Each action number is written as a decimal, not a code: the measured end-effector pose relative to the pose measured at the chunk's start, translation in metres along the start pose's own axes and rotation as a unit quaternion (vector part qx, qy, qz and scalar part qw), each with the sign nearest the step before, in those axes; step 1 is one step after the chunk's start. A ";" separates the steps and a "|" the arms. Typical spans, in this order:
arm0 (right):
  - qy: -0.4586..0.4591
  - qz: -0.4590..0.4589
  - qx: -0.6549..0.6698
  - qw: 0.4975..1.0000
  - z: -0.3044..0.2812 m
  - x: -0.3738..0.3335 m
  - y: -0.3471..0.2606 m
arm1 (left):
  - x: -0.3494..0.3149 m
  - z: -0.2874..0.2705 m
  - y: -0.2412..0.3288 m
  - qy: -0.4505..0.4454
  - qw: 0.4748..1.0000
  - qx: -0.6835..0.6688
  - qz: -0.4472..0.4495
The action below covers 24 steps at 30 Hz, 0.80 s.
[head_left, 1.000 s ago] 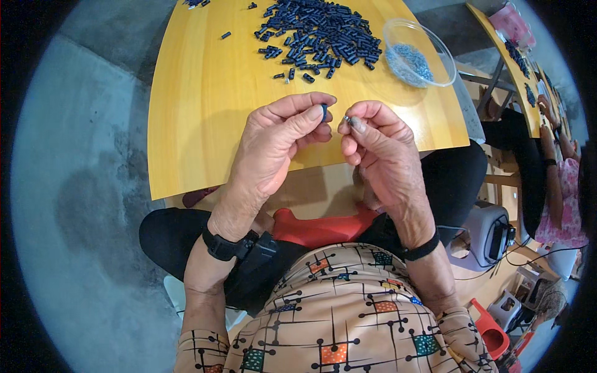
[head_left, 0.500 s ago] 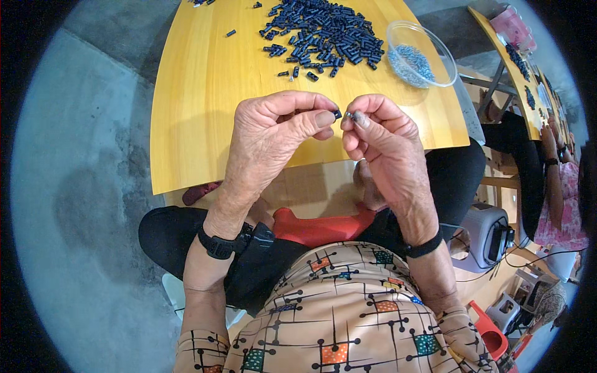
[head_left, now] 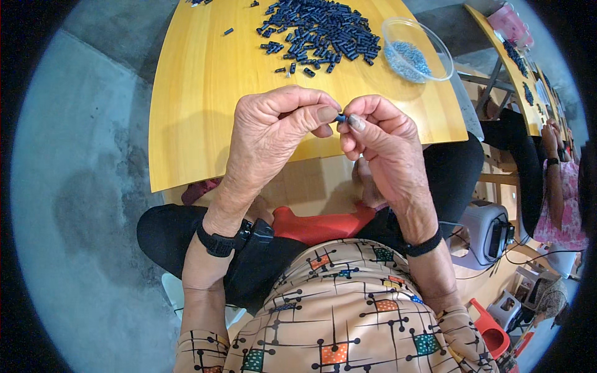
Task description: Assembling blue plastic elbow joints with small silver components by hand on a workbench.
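Yellow table (head_left: 199, 137) carries a pile of black parts (head_left: 326, 34) and a clear tub (head_left: 430, 45) of silvery pieces (head_left: 407, 62). Left hand (head_left: 270, 127) is clamped on a black cylinder (head_left: 341, 118), held between both hands. Right hand (head_left: 387, 133) meets its other end — clamped or not, cannot tell. Cylinder appears light, stiff, possibly slippery — best pinched mid-barrel.

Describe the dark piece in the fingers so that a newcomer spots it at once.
Start at the yellow table and find the left hand and right hand meeting over its near part. Between their fingertips shows a small dark piece, partly hidden. Unlike the many dark pieces heaped farther back, it is held above the table.
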State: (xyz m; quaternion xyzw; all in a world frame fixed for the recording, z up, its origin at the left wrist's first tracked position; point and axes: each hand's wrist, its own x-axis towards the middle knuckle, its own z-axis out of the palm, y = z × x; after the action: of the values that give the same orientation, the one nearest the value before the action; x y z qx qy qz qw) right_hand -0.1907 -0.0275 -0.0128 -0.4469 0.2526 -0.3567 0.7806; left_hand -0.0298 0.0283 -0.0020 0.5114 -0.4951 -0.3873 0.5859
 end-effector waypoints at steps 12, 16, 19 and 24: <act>0.007 -0.007 0.017 1.000 0.002 0.000 0.006 | 0.003 -0.005 -0.003 0.014 1.000 -0.008 -0.021; 0.004 -0.005 0.034 0.999 0.002 -0.001 0.008 | 0.003 -0.008 -0.006 0.020 0.999 -0.039 -0.020; -0.006 0.004 0.052 0.999 0.001 -0.001 0.008 | 0.002 -0.007 -0.007 0.020 0.998 -0.054 -0.038; -0.008 0.011 0.076 0.997 0.002 -0.003 0.010 | 0.000 -0.009 -0.009 0.017 0.994 -0.091 -0.050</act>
State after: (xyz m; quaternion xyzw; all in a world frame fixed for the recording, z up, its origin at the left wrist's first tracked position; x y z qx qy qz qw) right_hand -0.1880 -0.0204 -0.0203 -0.3863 0.2235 -0.3629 0.8180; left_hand -0.0208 0.0288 -0.0105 0.4866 -0.4212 -0.4512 0.6182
